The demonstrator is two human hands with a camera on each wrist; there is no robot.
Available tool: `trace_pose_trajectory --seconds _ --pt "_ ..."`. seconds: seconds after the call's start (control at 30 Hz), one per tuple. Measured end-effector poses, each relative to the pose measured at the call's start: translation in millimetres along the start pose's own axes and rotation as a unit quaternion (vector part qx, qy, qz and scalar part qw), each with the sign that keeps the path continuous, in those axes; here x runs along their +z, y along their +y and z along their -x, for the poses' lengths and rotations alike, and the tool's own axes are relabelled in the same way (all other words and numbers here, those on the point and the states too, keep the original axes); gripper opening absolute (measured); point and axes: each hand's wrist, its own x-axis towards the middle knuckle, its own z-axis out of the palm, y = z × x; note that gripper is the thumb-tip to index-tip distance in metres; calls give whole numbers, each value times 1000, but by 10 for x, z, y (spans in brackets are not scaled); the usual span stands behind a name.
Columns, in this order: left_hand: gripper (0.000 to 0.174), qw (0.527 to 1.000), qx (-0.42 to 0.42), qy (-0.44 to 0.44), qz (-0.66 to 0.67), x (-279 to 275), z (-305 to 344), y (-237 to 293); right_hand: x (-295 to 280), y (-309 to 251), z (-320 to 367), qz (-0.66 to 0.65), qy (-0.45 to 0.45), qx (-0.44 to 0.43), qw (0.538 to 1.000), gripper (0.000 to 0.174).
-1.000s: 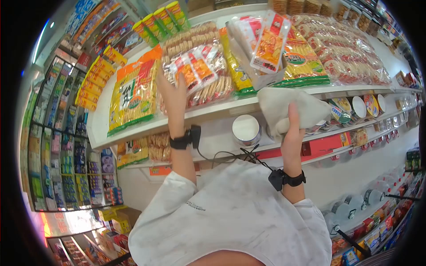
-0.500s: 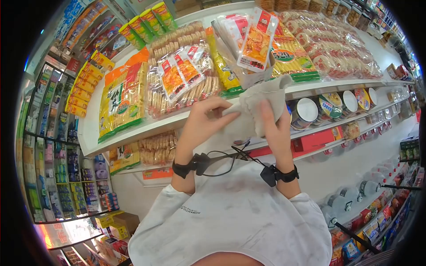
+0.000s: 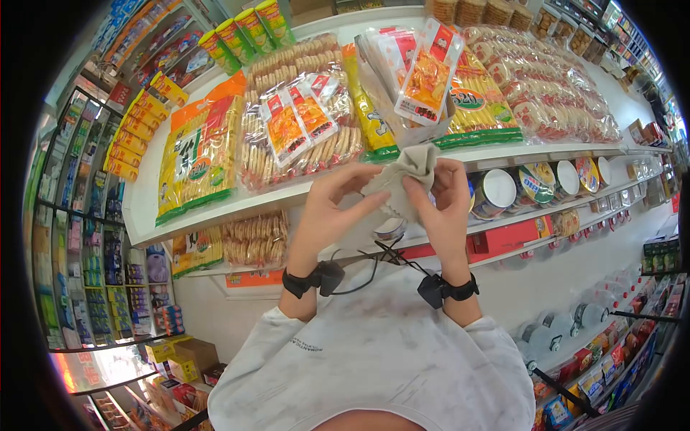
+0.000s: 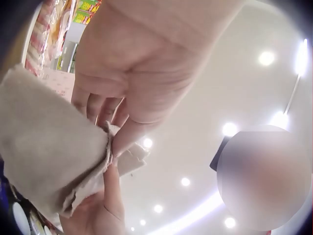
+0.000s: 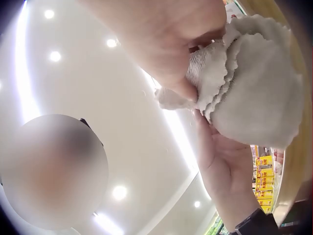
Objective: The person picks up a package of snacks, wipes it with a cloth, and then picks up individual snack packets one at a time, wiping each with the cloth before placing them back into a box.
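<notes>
A grey-beige cloth (image 3: 411,172) with wavy edges is bunched in folds between both hands, just in front of the upper shelf's edge. My left hand (image 3: 327,215) pinches its left side between thumb and fingers. On the other side, my right hand (image 3: 443,208) grips the cloth, with the thumb laid over a fold. The left wrist view shows the cloth (image 4: 54,142) hanging in a broad flap, the two thumbs meeting at its edge. Layered folds of the cloth (image 5: 259,93) show in the right wrist view, partly hiding the right fingers.
The white upper shelf (image 3: 287,195) carries noodle-like packs (image 3: 198,154), bagged round biscuits (image 3: 338,151), and a box of red-and-white sachets (image 3: 428,79). Below stand instant-noodle tubs (image 3: 496,190) and a red box (image 3: 507,235). A black cable (image 3: 366,251) runs between the wrist cameras.
The left hand has come from the sachets on the biscuits over to the cloth and taken hold of it. The cloth, earlier draped from the right hand alone, is now bunched between both hands.
</notes>
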Motion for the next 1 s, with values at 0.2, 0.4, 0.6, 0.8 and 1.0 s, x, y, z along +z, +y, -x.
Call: trace_pose_trajectory --seconds 0.2,0.4,0.6,0.8,1.0 --pt "22 993 64 48 -83 9 -51 -57 110 -111 -22 163 67 -220 959 57" --pt "26 952 207 64 -215 -32 -60 27 -9 -241 34 208 -40 -161 964 40" --pt "49 988 141 23 -65 37 140 31 -27 -168 36 197 -66 -213 955 34" --pt "71 989 129 64 13 -76 222 120 -18 -286 114 -94 -123 12 988 56" --pt "43 983 103 124 -83 -20 116 137 -171 -172 150 58 -201 147 967 53"
